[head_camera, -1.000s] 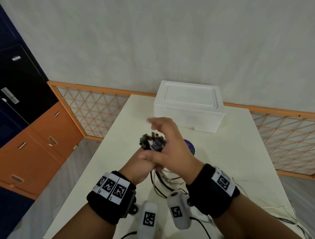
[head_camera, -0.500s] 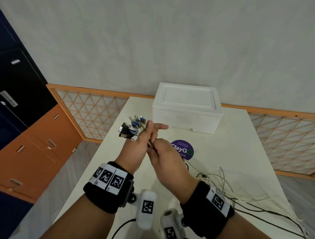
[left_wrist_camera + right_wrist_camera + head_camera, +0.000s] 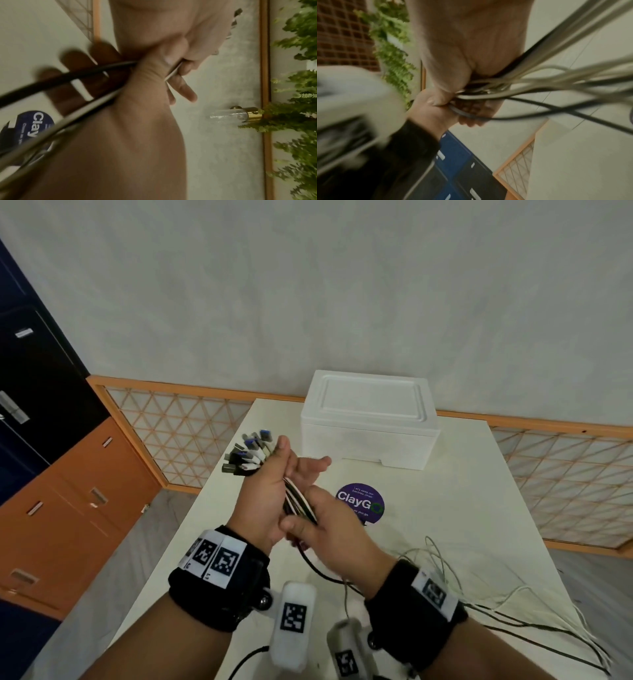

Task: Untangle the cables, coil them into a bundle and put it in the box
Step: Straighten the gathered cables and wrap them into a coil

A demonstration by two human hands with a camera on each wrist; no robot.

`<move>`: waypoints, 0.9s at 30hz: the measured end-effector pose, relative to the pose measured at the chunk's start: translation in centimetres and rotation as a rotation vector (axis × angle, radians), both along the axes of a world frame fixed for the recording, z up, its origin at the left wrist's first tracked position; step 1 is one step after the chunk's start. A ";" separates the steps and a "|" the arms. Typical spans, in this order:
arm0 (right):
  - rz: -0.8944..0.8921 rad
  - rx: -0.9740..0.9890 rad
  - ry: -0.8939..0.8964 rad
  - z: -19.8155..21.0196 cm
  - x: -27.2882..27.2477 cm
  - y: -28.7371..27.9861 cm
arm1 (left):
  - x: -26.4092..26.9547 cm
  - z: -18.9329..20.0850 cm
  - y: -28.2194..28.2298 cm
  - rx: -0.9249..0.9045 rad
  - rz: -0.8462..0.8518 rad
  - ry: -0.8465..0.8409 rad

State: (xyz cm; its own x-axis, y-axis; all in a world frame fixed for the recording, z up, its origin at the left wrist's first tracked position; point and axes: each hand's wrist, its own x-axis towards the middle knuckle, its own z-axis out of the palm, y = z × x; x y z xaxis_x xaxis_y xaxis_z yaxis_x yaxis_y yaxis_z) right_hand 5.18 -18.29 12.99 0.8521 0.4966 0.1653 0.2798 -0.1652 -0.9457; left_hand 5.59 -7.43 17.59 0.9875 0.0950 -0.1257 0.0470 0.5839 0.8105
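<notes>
Cables are gathered above the bench, plug ends fanned beyond the left hand gripping them, right hand pinching the strands below; advisable: even loops, steady tension, box lid remaining closed.

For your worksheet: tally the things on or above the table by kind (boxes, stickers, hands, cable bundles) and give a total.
White boxes: 1
Purple round stickers: 1
Hands: 2, the left hand and the right hand
Cable bundles: 1, held in both hands; single cables too tangled to count
Total: 5
</notes>
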 end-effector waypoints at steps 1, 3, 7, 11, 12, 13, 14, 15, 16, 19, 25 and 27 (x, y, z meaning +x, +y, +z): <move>0.008 -0.091 -0.065 -0.7 -0.4 0.2 | 0.3 0.0 0.0 -0.035 0.049 0.010; -0.006 -0.218 -0.112 -1.9 -0.7 0.3 | 0.5 0.1 0.2 -0.063 0.079 0.004; -0.109 -0.542 -0.324 -2.9 0.2 -1.4 | 0.0 1.7 1.3 -0.022 -0.056 -0.128; -0.201 -0.701 -0.348 -2.0 2.3 -4.9 | -0.2 3.8 3.4 -0.023 -0.045 -0.236; -0.226 -0.717 -0.371 -1.6 2.5 -5.9 | -0.2 4.3 4.1 -0.019 -0.004 -0.240; -0.260 -0.730 -0.409 -1.1 2.5 -6.8 | 0.1 4.7 5.0 -0.017 0.050 -0.237; -0.291 -0.743 -0.481 -0.8 2.2 -7.6 | 0.6 4.8 6.0 -0.014 0.115 -0.218; -0.311 -0.755 -0.577 -0.6 1.7 -8.2 | 1.3 4.6 7.0 -0.013 0.183 -0.173; -0.313 -0.776 -0.650 -0.1 1.0 -8.5 | 2.1 3.9 7.9 -0.019 0.246 -0.104; -0.201 -0.774 -0.998 1.4 -2.2 -7.5 | 4.6 0.7 9.6 -0.049 0.377 0.158; -0.010 -0.635 -1.288 1.3 -4.2 -6.3 | 6.1 -1.5 8.6 0.054 0.400 0.303; -0.028 -0.859 -1.022 -1.7 -2.3 -7.6 | 5.6 -0.4 8.9 -0.064 0.377 0.297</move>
